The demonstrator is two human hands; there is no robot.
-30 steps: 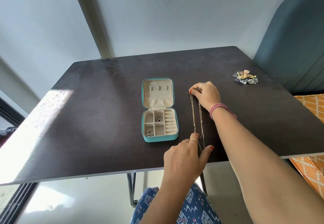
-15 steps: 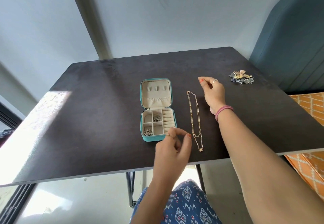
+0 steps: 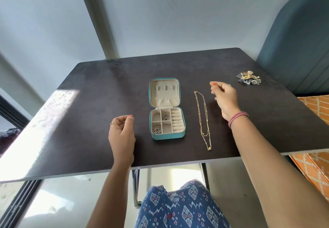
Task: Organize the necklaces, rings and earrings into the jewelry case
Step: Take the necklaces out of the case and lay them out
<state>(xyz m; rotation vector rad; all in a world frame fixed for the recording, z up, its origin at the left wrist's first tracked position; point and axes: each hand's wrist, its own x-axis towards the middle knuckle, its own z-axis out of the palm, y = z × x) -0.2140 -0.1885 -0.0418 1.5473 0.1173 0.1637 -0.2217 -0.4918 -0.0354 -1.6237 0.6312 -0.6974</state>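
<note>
Both hands have let go: the left hand (image 3: 122, 135) now hovers loosely curled left of the open teal jewelry case (image 3: 167, 109), right hand (image 3: 225, 97) relaxed beside the double-strand gold chain necklace (image 3: 203, 119) lying mid-surface; perhaps earrings, a jewelry pile (image 3: 249, 80) sits by the far right corner.

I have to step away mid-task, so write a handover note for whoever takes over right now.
Left hand: hovers left of the case, fingers loosely curled, no grip on anything.
Right hand: raised right of the necklace, fingers loosely curled, holding nothing.
Teal jewelry case: open at the middle of the dark table; silver pieces lie in two of its small compartments.
Gold layered necklace: laid out straight on the table beside the case, touched by neither hand.
Earring pile: at the table's far right.
Done: some small pieces stowed.
Left: necklace and the pile.
</note>
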